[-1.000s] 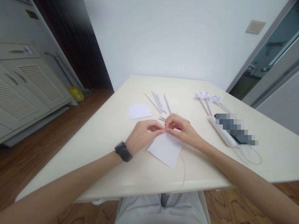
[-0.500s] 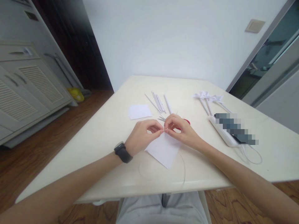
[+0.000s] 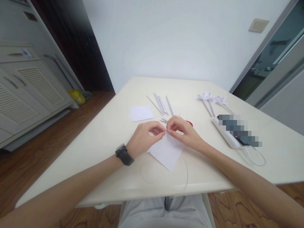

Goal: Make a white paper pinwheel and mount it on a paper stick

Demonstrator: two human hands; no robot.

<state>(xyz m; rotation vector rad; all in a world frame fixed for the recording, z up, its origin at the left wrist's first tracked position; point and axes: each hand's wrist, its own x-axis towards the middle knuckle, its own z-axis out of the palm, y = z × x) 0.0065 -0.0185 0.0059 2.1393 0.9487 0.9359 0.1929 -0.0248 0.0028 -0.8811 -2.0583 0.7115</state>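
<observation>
Matt paper sheet point(image 3: 167, 155), smooth tabletop point(image 3: 114, 133)

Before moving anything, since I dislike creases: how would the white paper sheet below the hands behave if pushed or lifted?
The white paper sheet looks thin, so it would probably bend if lifted by one corner. The tabletop looks smooth, so pushing might slide the sheet, unless the left hand or right hand, both at its far end, holds it.

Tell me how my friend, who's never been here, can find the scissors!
Start at the big cream table and find the right hand. The scissors lie partly hidden behind it, with gray blades showing to its left in the picture. Look for their red handle: the nearby paper sticks are all white.
</observation>
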